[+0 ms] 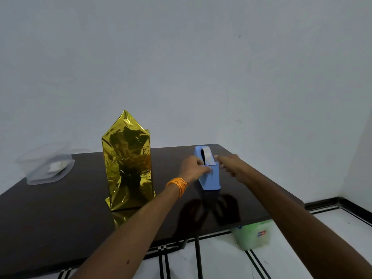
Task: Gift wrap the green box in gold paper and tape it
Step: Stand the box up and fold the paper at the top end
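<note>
While crinkled gold paper point(126, 162) stands peaked, left hand point(194, 166) pinches tape point(208, 157).

Your gold-wrapped box point(126, 164) stands upright on the desk point(60, 218). Its foil is crinkled, peaked at the top, bottom edge splayed. The blue tape dispenser point(209, 174) sits near its right, roll loaded.

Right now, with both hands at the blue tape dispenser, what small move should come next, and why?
Probably draw out a short strip with the left hand, whose fingers seem to pinch the tape end, and tear it off, the right hand steadying the blue tape dispenser. The gold-wrapped box has its top flap standing up, not taped down.
</note>
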`<state>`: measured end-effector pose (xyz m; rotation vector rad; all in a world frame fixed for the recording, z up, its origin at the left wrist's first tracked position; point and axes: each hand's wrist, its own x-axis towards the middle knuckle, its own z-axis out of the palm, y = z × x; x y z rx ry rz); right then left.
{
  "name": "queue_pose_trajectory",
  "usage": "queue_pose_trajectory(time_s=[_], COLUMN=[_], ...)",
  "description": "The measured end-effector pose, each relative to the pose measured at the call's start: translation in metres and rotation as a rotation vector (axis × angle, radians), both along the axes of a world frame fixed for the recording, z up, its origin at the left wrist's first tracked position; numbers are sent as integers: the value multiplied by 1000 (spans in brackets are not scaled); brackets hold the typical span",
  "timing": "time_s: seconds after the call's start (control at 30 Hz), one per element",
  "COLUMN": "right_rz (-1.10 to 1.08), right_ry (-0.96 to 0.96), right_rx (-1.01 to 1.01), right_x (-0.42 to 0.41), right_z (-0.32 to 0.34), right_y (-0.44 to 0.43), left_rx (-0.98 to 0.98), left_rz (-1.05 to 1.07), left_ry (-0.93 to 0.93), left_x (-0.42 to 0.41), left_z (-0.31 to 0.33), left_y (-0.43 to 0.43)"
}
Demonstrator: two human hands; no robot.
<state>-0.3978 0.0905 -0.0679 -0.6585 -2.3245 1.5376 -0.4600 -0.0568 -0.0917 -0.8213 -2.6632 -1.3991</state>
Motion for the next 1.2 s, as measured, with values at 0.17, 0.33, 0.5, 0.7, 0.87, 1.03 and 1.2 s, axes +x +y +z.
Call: queue_pose_trajectory(time_s=[0.17,0.33,0.5,0.7,0.87,1.03,1.2], right_rz=[53,23,-43,-111,-140,-163,-146], right_ry=[-5,19,55,130,143,120,135], right_rx=[-156,-247,-81,45,-24,-125,-114], right_x=[-12,-12,-27,-20,-4,7,10], right_z=[0,9,13,15,7,-9,-19], right_y=[-3,-6,-10,-14,-17,-15,-17], left_rx=[-19,-53,-7,6,-4,-3,1], left_rz=[-49,-54,-64,-66,-54,-41,-37], left_ry=[7,80,80,118,130,123,139], left_x=[-13,-18,-17,-15,-12,-10,-12], left_z=[-9,-12,-15,-16,-18,-18,-18], left_y=[10,8,8,8,8,9,9])
